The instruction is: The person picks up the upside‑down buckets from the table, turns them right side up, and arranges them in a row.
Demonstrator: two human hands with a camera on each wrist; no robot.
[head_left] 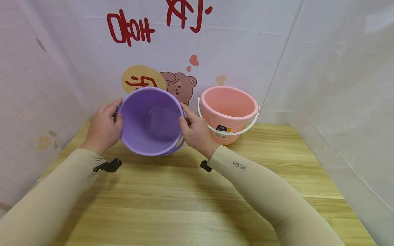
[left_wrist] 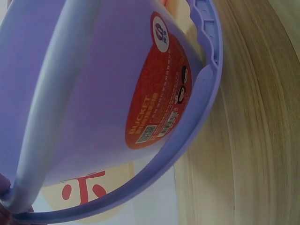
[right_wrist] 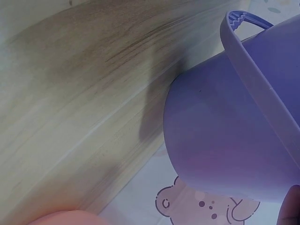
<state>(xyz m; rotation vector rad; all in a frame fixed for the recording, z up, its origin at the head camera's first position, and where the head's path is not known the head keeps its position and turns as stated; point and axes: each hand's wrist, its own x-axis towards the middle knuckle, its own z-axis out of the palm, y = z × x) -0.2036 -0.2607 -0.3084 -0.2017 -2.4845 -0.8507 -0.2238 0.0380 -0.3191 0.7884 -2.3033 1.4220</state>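
1. Head view: the wood-grained surface (head_left: 184, 198) spreads under my work, with the pink bucket standing at its far side.
2. My purple bucket (head_left: 149, 123) is over the far left part of the surface, tipped so its mouth faces me, with nothing visible inside. Whether its base touches the wood I cannot tell.
3. The pink bucket (head_left: 229, 118) stands upright just to the right of the purple one, and I am not touching it.
4. My left hand (head_left: 106, 124) is clamped on the left side of the purple rim, thumb at the front and fingers round the outside.
5. My right hand (head_left: 197, 131) pinches the opposite side of that rim. With both holds taken, I judge the handling partway along: setting the purple bucket upright and letting go are not yet done.
6. The white handle (head_left: 235, 133) hangs down across the pink bucket's front, unlifted.
7. The purple handle (right_wrist: 262, 89) swings loose from its bucket, held by neither hand.
8. A red label (left_wrist: 159, 93) printed "BUCKET" sits on the purple outer wall, uncovered.
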